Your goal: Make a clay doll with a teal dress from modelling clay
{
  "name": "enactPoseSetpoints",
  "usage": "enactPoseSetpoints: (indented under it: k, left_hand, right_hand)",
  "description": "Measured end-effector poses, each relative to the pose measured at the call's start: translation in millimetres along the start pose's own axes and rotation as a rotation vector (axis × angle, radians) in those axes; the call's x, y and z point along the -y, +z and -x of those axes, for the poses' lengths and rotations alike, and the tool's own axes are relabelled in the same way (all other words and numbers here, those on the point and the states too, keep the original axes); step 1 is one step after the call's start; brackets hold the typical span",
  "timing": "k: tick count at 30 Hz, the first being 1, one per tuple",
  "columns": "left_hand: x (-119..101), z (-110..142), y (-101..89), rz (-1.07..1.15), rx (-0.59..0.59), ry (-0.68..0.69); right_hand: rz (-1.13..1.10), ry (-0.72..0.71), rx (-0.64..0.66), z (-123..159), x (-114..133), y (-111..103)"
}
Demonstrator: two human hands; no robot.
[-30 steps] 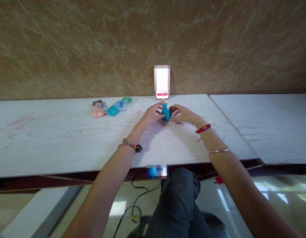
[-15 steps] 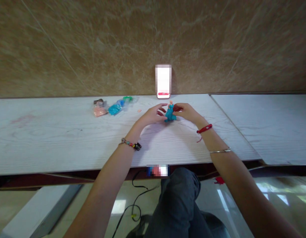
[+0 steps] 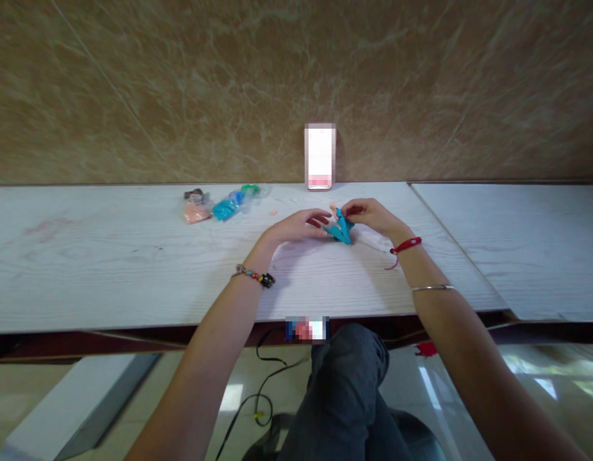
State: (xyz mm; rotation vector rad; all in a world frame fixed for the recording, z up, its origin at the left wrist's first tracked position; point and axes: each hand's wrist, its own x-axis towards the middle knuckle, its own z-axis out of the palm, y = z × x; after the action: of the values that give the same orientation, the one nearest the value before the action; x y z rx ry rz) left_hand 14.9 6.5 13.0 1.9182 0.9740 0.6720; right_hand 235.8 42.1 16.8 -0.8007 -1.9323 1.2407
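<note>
A small blue clay figure [image 3: 342,232] with peach-coloured bits at its top is tilted between my hands, just above or on the white table [image 3: 133,275]; I cannot tell which. The fingertips of my right hand [image 3: 373,215] pinch its upper right side. On the other side, my left hand [image 3: 302,224] has its fingers stretched out and apart, close by the figure's left edge. Whether the left thumb touches the clay is unclear. A tiny peach piece [image 3: 273,212] lies on the table beyond my left wrist.
Bags of peach clay [image 3: 196,212] and blue clay [image 3: 225,209] lie back left, with dark brown [image 3: 194,194] and green [image 3: 250,189] pieces beside them. A phone [image 3: 320,157] leans upright against the marbled wall. Another screen [image 3: 307,330] sits below the table's front edge, above my knee.
The clay figure has gone from upright to tilted and shifted slightly right and nearer. My left fingers have straightened, and my right hand has moved a little right with the figure.
</note>
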Motion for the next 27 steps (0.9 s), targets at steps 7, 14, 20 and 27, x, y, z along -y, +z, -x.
enactPoseSetpoints:
  k: [7,14,20,27]
  left_hand:
    - [-4,-5,3.8,-0.18,-0.135,0.037]
    - [-8,-4,1.9,-0.384,-0.287,0.141]
    - [-3,-2,-1.6,-0.45,-0.168,0.157]
    - [-6,-2,4.5,-0.38,-0.138,0.194]
  right_hand:
    - [-0.045,0.025,-0.159,-4,-11,5]
    - [-0.063,0.133,-0.032,4,-3,-3]
    - [0.077,0.097,0.202,15,15,-13]
    - [0.138,-0.028,0.011,11,22,-9]
